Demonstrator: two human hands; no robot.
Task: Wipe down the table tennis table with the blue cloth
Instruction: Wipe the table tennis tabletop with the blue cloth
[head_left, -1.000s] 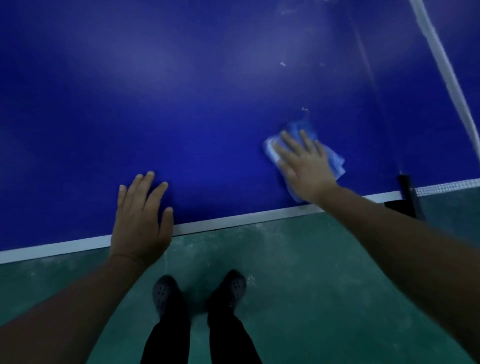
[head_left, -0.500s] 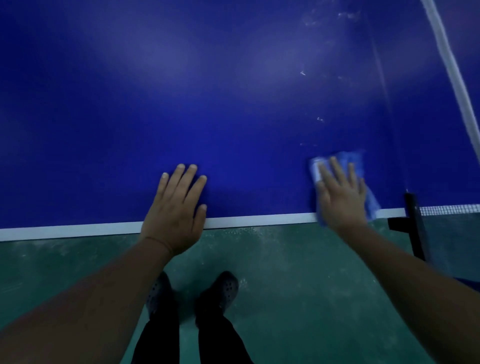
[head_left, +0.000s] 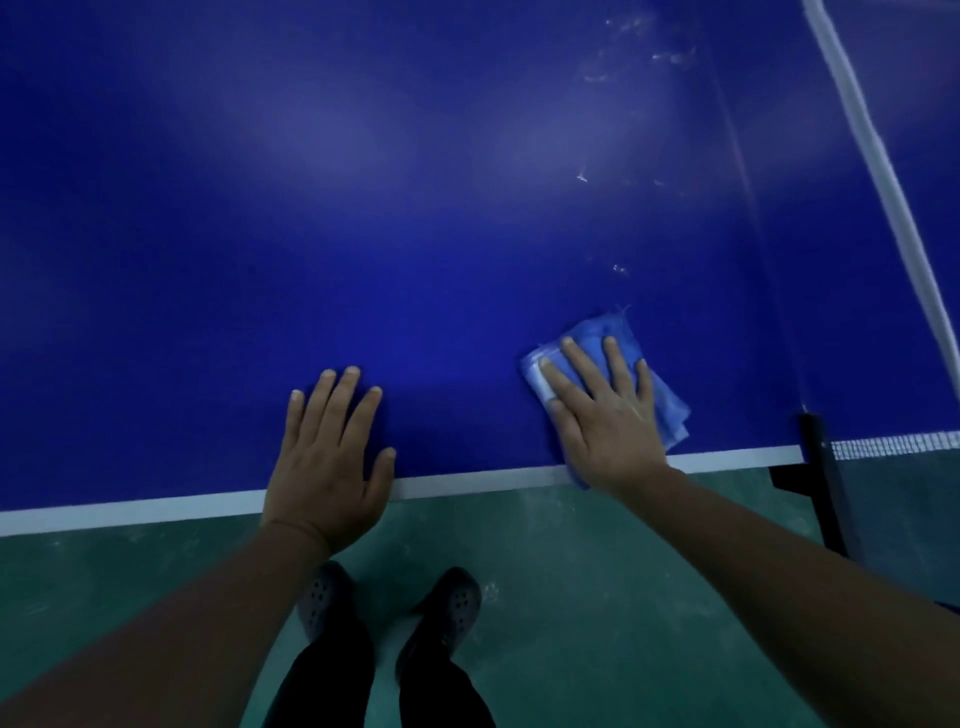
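The blue cloth (head_left: 631, 364) lies folded on the table tennis table (head_left: 415, 234) at about four o'clock in my view, close to the white edge line (head_left: 467, 480), one corner reaching over it. My right hand (head_left: 605, 415) presses flat on the cloth, fingers straight and spread, nothing curled round it. My left hand (head_left: 332, 457) rests flat at about six o'clock, palm on the edge line, fingers straight, holding nothing; it looks like a brace for my weight.

I judge this to be mid-wipe along the near edge, beside the net post (head_left: 818, 467) at three o'clock. Pale smudges (head_left: 618, 269) show at about one o'clock beyond the cloth, with more (head_left: 670, 56) farther up near the net's white band (head_left: 883, 182). So the next stroke probably calls for pushing the cloth away from me toward twelve to one o'clock, keeping even pressure so the fold does not bunch, and stopping short of the net.

My shoes (head_left: 452, 603) stand on the green floor (head_left: 597, 597) below.
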